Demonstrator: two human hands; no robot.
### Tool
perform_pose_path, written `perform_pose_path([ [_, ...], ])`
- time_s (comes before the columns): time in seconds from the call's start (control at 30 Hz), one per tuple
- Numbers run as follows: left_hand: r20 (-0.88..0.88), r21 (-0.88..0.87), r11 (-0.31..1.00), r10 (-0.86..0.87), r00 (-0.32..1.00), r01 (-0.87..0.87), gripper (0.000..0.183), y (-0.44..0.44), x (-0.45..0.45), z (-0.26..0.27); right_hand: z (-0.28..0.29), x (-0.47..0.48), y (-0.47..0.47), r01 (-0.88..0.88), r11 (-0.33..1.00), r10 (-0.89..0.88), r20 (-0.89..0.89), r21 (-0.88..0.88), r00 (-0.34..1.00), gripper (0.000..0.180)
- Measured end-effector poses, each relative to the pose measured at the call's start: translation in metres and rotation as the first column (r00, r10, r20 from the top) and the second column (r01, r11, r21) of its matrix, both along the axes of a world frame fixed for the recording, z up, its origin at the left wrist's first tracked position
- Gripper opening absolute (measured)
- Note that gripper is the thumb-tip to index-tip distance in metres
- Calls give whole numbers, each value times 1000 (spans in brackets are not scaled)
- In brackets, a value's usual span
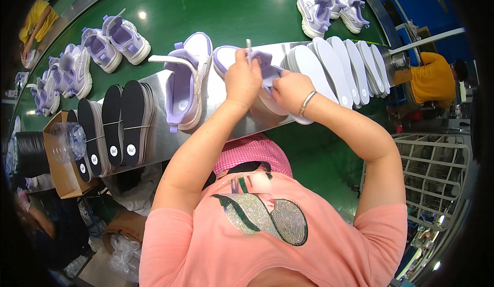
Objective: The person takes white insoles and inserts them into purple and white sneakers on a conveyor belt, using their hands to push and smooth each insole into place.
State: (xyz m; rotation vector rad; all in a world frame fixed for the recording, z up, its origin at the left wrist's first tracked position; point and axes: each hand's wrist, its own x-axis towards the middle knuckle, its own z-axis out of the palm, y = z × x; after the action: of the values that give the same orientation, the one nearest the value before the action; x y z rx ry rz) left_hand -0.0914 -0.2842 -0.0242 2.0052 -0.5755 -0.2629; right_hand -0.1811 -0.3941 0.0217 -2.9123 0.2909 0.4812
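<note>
A white and lilac sneaker (224, 58) lies on the metal bench in front of me, partly covered by my hands. My left hand (243, 78) pinches its pale strap, which sticks up above my fingers. With a bangle at the wrist, my right hand (292, 90) grips the collar edge near the heel. What my right fingers hold inside the shoe is hidden. Just left stands a matching sneaker (181, 90), its strap folded open and a round label on the insole within. Stacked white insoles (320, 71) lean close by on the right, partly behind my right hand.
Bundled black insoles (133, 121) stand at the bench's (158, 109) left end, near a plastic bottle (69, 142) and a cardboard box (58, 171). Sneakers (125, 40) rest on the green table (216, 5), more (314, 15) at far right. A person in yellow (432, 78) sits right.
</note>
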Motion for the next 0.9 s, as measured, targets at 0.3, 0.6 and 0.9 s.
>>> perform_pose_path([
  [0.3, -38, -9, 1000, 10, 999, -10, 27, 5, 5, -3, 60, -23, -2, -56, 990, 36, -152, -127, 988, 17],
  [0.6, -73, -47, 999, -10, 997, 7, 27, 0, 4, -9, -3, 14, 8, -309, 927, 270, -195, -212, 943, 13],
  [0.9, -47, -146, 989, 11, 999, -18, 26, -3, 3, -10, -36, 33, -13, -259, 964, 234, -273, -58, 933, 15],
])
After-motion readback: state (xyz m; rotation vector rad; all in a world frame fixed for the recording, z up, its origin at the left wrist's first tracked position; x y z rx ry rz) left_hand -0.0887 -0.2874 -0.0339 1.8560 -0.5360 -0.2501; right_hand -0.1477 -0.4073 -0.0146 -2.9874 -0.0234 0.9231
